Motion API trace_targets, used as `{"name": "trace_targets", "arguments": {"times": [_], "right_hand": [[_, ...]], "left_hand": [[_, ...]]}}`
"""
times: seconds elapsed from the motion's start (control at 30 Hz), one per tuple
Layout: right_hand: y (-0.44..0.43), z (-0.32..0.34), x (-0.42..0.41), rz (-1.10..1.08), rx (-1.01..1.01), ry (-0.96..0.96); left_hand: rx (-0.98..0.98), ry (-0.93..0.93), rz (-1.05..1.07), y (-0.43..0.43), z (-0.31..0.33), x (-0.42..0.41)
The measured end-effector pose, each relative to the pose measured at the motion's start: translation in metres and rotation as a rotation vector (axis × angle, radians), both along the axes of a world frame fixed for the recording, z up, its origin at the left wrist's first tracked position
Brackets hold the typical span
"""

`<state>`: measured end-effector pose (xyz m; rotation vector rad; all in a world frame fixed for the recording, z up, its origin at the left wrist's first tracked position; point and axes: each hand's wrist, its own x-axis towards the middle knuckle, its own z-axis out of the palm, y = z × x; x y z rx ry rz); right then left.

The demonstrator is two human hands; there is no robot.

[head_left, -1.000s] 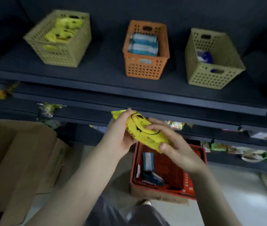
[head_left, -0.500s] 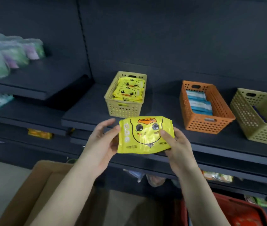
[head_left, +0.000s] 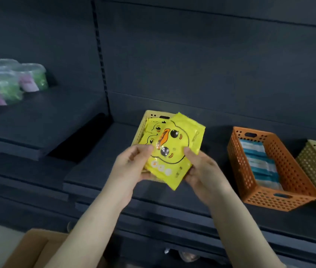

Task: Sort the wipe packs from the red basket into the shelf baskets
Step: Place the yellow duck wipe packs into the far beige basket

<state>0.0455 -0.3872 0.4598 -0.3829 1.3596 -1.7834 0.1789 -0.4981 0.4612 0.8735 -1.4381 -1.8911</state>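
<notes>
Both hands, left (head_left: 132, 165) and right (head_left: 201, 171), gripped the tilted yellow pack (head_left: 174, 149) by its edges, held in front of the yellow basket (head_left: 143, 122) containing matching packs (head_left: 153, 130).

Shop, retail aisle by the look. Dark metal gondola shelving (head_left: 99, 151) in front of me: slotted upright (head_left: 100, 55), flat back panel (head_left: 211, 64), boards at diff. heights. Stock sorted by type in perforated baskets: yellow basket (head_left: 143, 126) w/ duck-print packs (head_left: 154, 128), orange basket (head_left: 238, 157) w/ blue-white packs (head_left: 257, 159), tan basket (head_left: 315, 171) far right. Film-wrapped goods (head_left: 18, 82), green/purple, lined up on upper-left board (head_left: 37, 120). Cardboard box (head_left: 31, 246) bottom left. Yellow duck pack (head_left: 174, 149) I'm holding: printed retail wrap, same as basket stock.
</notes>
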Motion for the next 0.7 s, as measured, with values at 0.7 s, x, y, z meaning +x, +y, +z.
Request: {"name": "trace_targets", "arguments": {"times": [0.7], "right_hand": [[-0.173, -0.021, -0.107, 1.237, 0.957, 1.213]], "left_hand": [[-0.709, -0.559, -0.321, -0.186, -0.066, -0.115]]}}
